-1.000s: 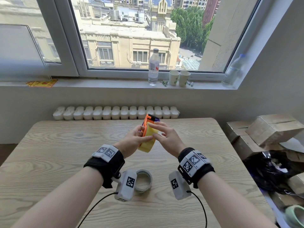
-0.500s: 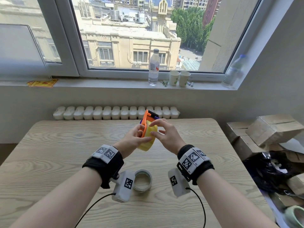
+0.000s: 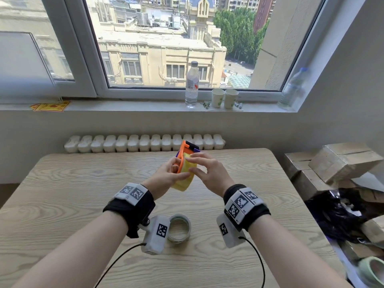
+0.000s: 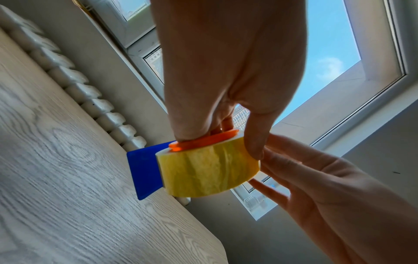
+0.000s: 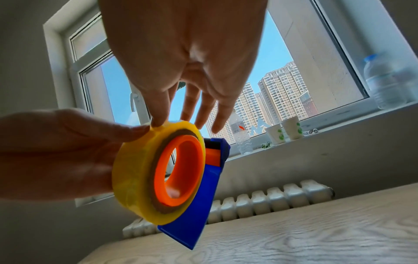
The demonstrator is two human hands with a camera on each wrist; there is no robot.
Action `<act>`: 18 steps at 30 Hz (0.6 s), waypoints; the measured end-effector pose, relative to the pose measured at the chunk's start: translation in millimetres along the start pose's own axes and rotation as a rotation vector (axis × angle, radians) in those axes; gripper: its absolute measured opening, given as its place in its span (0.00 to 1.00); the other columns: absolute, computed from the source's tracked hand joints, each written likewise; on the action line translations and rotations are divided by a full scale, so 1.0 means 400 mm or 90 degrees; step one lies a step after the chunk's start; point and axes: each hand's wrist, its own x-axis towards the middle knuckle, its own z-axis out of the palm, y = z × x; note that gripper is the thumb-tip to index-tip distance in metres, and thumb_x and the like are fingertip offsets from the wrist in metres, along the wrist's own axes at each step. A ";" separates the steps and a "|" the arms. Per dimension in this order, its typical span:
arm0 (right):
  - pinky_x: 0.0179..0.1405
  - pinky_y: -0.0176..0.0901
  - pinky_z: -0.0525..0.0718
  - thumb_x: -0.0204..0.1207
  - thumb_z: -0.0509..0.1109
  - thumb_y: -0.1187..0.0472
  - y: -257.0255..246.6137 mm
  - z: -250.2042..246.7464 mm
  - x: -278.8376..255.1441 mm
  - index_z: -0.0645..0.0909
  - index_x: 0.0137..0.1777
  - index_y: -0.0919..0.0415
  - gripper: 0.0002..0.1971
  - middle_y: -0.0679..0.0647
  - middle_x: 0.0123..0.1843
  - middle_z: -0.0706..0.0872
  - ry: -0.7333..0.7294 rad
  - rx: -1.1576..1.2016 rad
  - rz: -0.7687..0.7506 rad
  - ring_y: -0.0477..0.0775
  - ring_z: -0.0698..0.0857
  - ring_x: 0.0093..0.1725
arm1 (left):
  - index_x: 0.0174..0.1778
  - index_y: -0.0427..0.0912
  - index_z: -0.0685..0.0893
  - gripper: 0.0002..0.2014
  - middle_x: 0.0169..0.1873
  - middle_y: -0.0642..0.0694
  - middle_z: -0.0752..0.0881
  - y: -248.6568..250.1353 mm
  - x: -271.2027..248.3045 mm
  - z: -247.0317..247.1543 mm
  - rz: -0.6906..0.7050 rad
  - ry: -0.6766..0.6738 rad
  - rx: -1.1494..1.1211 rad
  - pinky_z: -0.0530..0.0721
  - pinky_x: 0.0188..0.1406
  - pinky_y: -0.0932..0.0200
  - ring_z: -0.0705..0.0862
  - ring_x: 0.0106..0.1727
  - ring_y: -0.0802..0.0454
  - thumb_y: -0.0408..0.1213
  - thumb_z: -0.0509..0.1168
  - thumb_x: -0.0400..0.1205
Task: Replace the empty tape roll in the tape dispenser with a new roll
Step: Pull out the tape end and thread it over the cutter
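My left hand [image 3: 169,173] holds the tape dispenser [image 3: 188,147], orange with a blue body [image 5: 203,205], in the air over the table [image 3: 62,194]. A full yellow tape roll [image 3: 184,179] sits on its orange hub [image 5: 181,167]. The left thumb [image 5: 122,132] presses on the roll's outer face [image 4: 208,171], and the other fingers reach in behind the orange side plate. My right hand [image 3: 200,166] has straight, spread fingers, and one fingertip [image 5: 158,122] touches the roll's upper rim. The empty clear roll [image 3: 179,227] lies flat on the table below my left wrist.
Cardboard boxes [image 3: 342,161] and a black bag [image 3: 336,215] are piled off the table's right edge. A pale green roll [image 3: 372,271] lies at the lower right. A radiator [image 3: 143,143] runs behind the table. A water bottle [image 3: 191,84] and paper cups [image 3: 224,98] stand on the sill.
The dispenser and roll have lifted a little. The right hand's fingers have shifted along the roll's rim and spread wider. The left hand's grip is unchanged.
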 end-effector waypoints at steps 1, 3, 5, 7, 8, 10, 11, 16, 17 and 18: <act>0.67 0.48 0.78 0.78 0.68 0.62 0.001 -0.001 0.000 0.85 0.62 0.56 0.13 0.51 0.65 0.83 0.017 -0.009 -0.010 0.51 0.81 0.64 | 0.55 0.40 0.76 0.12 0.47 0.39 0.84 0.000 0.001 0.002 -0.001 0.001 0.004 0.80 0.48 0.53 0.83 0.50 0.45 0.28 0.67 0.77; 0.60 0.51 0.82 0.79 0.67 0.63 -0.001 -0.002 -0.002 0.87 0.58 0.59 0.11 0.53 0.62 0.86 0.063 -0.039 -0.053 0.54 0.85 0.59 | 0.59 0.36 0.74 0.15 0.47 0.38 0.83 0.003 0.002 0.005 -0.001 0.000 0.018 0.80 0.48 0.54 0.82 0.50 0.44 0.27 0.67 0.78; 0.50 0.54 0.86 0.79 0.66 0.64 -0.005 -0.002 -0.005 0.87 0.54 0.61 0.10 0.55 0.58 0.88 0.104 -0.111 -0.125 0.58 0.88 0.53 | 0.63 0.33 0.73 0.18 0.48 0.38 0.83 0.008 0.001 0.008 -0.001 -0.009 0.033 0.80 0.47 0.55 0.82 0.50 0.44 0.27 0.67 0.78; 0.39 0.53 0.88 0.77 0.67 0.65 -0.008 -0.001 -0.011 0.87 0.53 0.63 0.09 0.56 0.55 0.90 0.126 -0.211 -0.193 0.60 0.89 0.47 | 0.64 0.34 0.73 0.19 0.48 0.39 0.84 0.011 0.000 0.008 0.000 -0.023 0.043 0.80 0.46 0.56 0.83 0.50 0.46 0.28 0.67 0.78; 0.34 0.51 0.89 0.75 0.69 0.66 -0.011 -0.001 -0.013 0.86 0.52 0.64 0.09 0.57 0.53 0.90 0.131 -0.259 -0.221 0.60 0.90 0.44 | 0.65 0.34 0.73 0.20 0.48 0.39 0.84 0.014 -0.001 0.008 0.000 -0.028 0.050 0.80 0.46 0.56 0.83 0.50 0.46 0.28 0.67 0.78; 0.25 0.48 0.87 0.71 0.72 0.67 -0.011 -0.004 -0.015 0.86 0.51 0.65 0.08 0.57 0.49 0.91 0.134 -0.324 -0.258 0.59 0.90 0.39 | 0.65 0.33 0.72 0.20 0.47 0.40 0.84 0.018 -0.004 0.008 0.000 -0.039 0.060 0.80 0.45 0.57 0.83 0.48 0.47 0.28 0.67 0.78; 0.22 0.48 0.86 0.70 0.74 0.67 -0.012 -0.006 -0.015 0.86 0.50 0.65 0.08 0.56 0.47 0.90 0.134 -0.340 -0.267 0.59 0.89 0.37 | 0.65 0.32 0.72 0.19 0.46 0.40 0.84 0.019 -0.005 0.008 0.001 -0.045 0.062 0.80 0.45 0.57 0.83 0.47 0.48 0.28 0.67 0.78; 0.15 0.40 0.80 0.67 0.77 0.67 -0.020 -0.010 -0.016 0.83 0.42 0.65 0.06 0.56 0.39 0.88 0.157 -0.410 -0.288 0.56 0.88 0.32 | 0.65 0.30 0.72 0.20 0.44 0.43 0.84 0.018 -0.005 0.015 0.018 -0.047 0.056 0.82 0.43 0.62 0.84 0.45 0.51 0.28 0.66 0.79; 0.16 0.37 0.76 0.69 0.76 0.67 -0.022 -0.010 -0.016 0.83 0.41 0.65 0.05 0.56 0.38 0.88 0.164 -0.407 -0.280 0.55 0.87 0.31 | 0.66 0.30 0.72 0.20 0.44 0.42 0.84 0.017 -0.002 0.016 0.020 -0.042 0.055 0.81 0.44 0.62 0.83 0.45 0.51 0.28 0.66 0.79; 0.16 0.35 0.73 0.70 0.75 0.67 -0.023 -0.010 -0.015 0.82 0.41 0.65 0.04 0.56 0.38 0.87 0.170 -0.398 -0.268 0.54 0.86 0.29 | 0.65 0.30 0.72 0.20 0.44 0.42 0.84 0.018 -0.001 0.016 0.021 -0.037 0.056 0.81 0.44 0.62 0.83 0.45 0.51 0.28 0.66 0.79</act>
